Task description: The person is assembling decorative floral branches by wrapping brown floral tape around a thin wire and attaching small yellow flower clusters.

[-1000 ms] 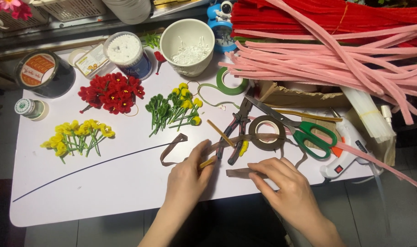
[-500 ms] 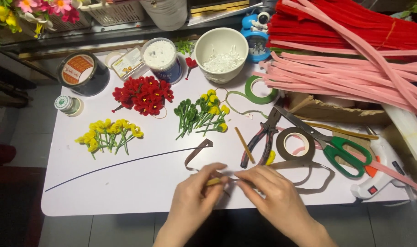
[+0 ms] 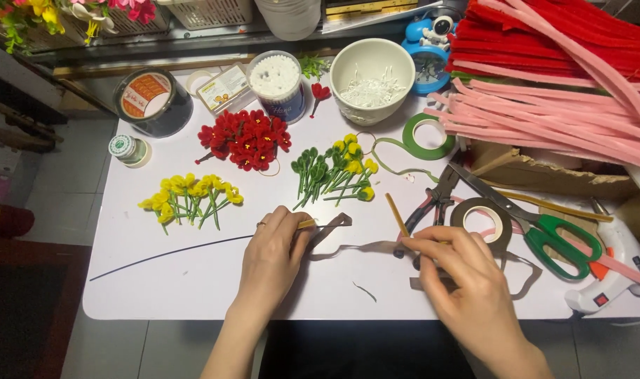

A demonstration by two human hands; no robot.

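Your left hand point(image 3: 272, 256) pinches the yellow tip of a thin stick point(image 3: 306, 224) between thumb and forefinger, closed on it, low on the white table point(image 3: 158, 288). Your right hand point(image 3: 454, 277) is curled shut over the brown tape strip point(image 3: 365, 248), fingers bent down on it near the pliers point(image 3: 432, 203). The strip runs roughly sideways between your two hands, its long axis left to right, one end looping up beside the stick and the other trailing under your right palm; so the tape lies to the right of your left grip, and your right hand is the nearer one to its free length. A dark wire point(image 3: 165, 253) stretches left from your left hand across the table. Just past your right hand sit the brown tape roll point(image 3: 482, 219) and green-handled scissors point(image 3: 544, 228), with a glue gun point(image 3: 611, 281) at the edge. Further up lie yellow flowers point(image 3: 190, 198), green-and-yellow buds point(image 3: 334, 172) and red flowers point(image 3: 246, 138), each bunch apart. Beyond them, a green tape roll point(image 3: 428, 135), a white bowl point(image 3: 341, 74) holding pale stamen-like bits, a clear tub point(image 3: 278, 84) packed with cotton swabs, a dark round tin point(image 3: 151, 102) and a small jar point(image 3: 127, 149). Pink stems point(image 3: 544, 119) and red stems point(image 3: 544, 35) pile up far right.
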